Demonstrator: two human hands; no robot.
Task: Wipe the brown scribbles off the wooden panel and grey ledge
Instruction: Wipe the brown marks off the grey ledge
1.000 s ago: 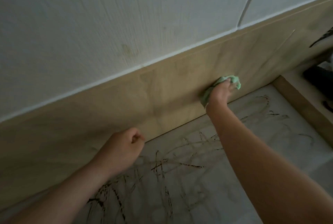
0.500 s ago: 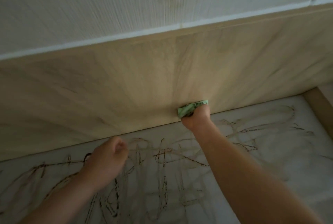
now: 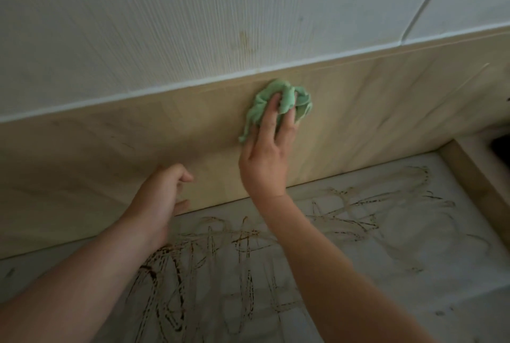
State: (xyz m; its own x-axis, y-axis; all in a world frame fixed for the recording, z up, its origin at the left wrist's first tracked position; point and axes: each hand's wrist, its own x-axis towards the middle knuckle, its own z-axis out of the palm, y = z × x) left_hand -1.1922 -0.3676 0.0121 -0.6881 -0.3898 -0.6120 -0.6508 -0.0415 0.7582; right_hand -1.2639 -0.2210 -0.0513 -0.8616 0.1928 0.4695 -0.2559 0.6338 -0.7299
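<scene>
Item: crumpled green cloth (image 3: 278,105), soft and light (likely to bunch); my right hand (image 3: 265,157) pressed it, fingers straight, high on the pale wooden panel (image 3: 110,155). Best palmed whole. Left hand (image 3: 160,199) hung loosely curled, empty.
</scene>
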